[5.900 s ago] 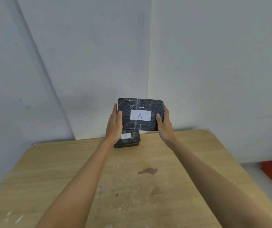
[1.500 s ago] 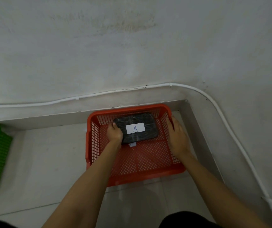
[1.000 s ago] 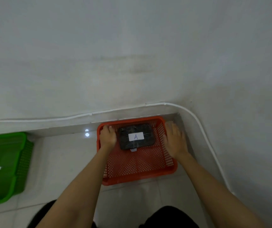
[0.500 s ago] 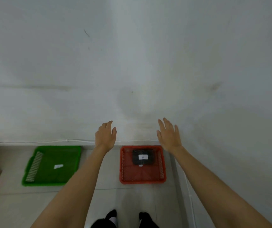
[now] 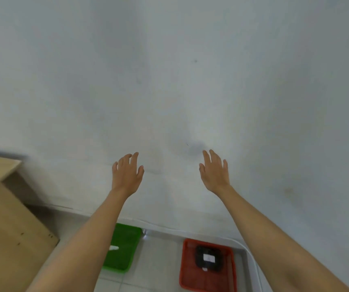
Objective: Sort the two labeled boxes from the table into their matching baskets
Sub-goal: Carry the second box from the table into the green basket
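Red basket point(image 5: 208, 281), green basket point(image 5: 125, 249)

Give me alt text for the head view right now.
Both hands, left and right, are raised empty and open before a white wall. On the floor below, a black box lies in the red basket; a green basket sits left.

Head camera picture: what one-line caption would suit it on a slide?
Both empty hands, left and right, raised before a white wall, a black box in the red basket below.
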Demonstrator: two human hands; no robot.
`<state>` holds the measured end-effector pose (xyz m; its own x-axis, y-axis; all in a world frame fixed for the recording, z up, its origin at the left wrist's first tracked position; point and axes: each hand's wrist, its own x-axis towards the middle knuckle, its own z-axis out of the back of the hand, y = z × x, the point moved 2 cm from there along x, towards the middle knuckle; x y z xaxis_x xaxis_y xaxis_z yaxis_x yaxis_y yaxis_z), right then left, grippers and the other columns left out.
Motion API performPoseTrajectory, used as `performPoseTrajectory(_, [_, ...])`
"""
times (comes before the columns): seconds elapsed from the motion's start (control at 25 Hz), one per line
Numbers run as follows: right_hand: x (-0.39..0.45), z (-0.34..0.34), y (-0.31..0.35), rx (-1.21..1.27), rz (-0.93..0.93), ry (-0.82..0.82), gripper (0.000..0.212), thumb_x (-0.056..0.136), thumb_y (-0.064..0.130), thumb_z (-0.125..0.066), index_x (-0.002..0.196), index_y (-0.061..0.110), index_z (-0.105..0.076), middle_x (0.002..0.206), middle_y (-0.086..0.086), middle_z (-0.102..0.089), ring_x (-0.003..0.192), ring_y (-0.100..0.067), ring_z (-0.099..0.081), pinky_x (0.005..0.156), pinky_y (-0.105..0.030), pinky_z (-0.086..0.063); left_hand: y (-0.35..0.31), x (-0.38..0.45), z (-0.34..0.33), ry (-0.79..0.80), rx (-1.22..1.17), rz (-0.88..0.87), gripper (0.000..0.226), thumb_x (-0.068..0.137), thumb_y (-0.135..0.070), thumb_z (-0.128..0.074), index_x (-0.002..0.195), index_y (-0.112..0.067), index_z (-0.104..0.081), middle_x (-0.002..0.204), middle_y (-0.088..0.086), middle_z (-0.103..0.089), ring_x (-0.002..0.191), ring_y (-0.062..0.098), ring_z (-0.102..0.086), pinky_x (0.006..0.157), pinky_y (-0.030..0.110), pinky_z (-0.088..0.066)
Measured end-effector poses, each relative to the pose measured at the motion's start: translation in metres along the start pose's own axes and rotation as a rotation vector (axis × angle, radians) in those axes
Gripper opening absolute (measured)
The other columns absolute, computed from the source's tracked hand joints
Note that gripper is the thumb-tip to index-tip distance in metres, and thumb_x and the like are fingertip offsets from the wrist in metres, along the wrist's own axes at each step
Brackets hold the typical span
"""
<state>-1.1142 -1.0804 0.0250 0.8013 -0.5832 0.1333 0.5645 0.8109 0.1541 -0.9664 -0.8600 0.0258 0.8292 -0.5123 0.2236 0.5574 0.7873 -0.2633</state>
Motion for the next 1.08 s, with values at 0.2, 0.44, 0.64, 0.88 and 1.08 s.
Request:
performPoseTrajectory(0.2, [-0.022,0.021,0.126,0.032,0.053,-0.108,0.052,0.103,0.031,-0.025,0.151,0.016,-0.014,0.161,-0.009,-0.016,0.148,-0.021,-0.017,0.12,-0.049,-0.015,0.113,-0.017,0.076,-0.058,0.082,0.024,0.053,0.099,-0.033,-0.035,0.148,-0.015,-0.026,0.15,0.011,-0.034,0.14,0.026,-0.03,0.117,0.046,-0.019])
performPoseTrajectory(0.44, [-0.077,0.024,0.268,0.078,0.033,-0.128,0.052,0.103,0.032,-0.025,0.151,0.016,-0.015,0.161,-0.009,-0.016,0.148,-0.022,-0.018,0.12,-0.049,-0.015,0.245,-0.06,0.153,-0.071,0.219,-0.003,0.054,0.098,-0.036,-0.035,0.148,-0.016,-0.027,0.152,0.01,-0.033,0.141,0.027,-0.03,0.116,0.048,-0.02])
performPoseTrajectory(0.64, [-0.086,0.019,0.369,0.021,0.101,-0.149,0.051,0.103,0.032,-0.026,0.15,0.016,-0.017,0.159,-0.01,-0.019,0.146,-0.023,-0.021,0.119,-0.05,-0.016,0.344,-0.076,0.193,-0.118,0.261,0.032,0.054,0.096,-0.035,-0.039,0.146,-0.018,-0.03,0.15,0.01,-0.035,0.138,0.026,-0.033,0.113,0.047,-0.024])
performPoseTrajectory(0.88, [-0.064,-0.02,0.497,0.017,0.18,-0.127,0.05,0.103,0.032,-0.026,0.149,0.015,-0.019,0.159,-0.01,-0.02,0.145,-0.023,-0.024,0.118,-0.05,-0.017,0.471,-0.057,0.218,-0.124,0.241,0.099,0.054,0.094,-0.034,-0.042,0.144,-0.017,-0.031,0.149,0.011,-0.035,0.138,0.028,-0.032,0.112,0.049,-0.024])
performPoseTrajectory(1.08, [-0.034,-0.039,0.606,0.064,0.151,-0.08,0.05,0.103,0.032,-0.024,0.15,0.015,-0.017,0.159,-0.009,-0.019,0.146,-0.023,-0.022,0.119,-0.051,-0.015,0.568,-0.021,0.245,-0.123,0.261,0.092,0.053,0.094,-0.033,-0.042,0.144,-0.017,-0.032,0.148,0.011,-0.037,0.136,0.028,-0.035,0.11,0.049,-0.029])
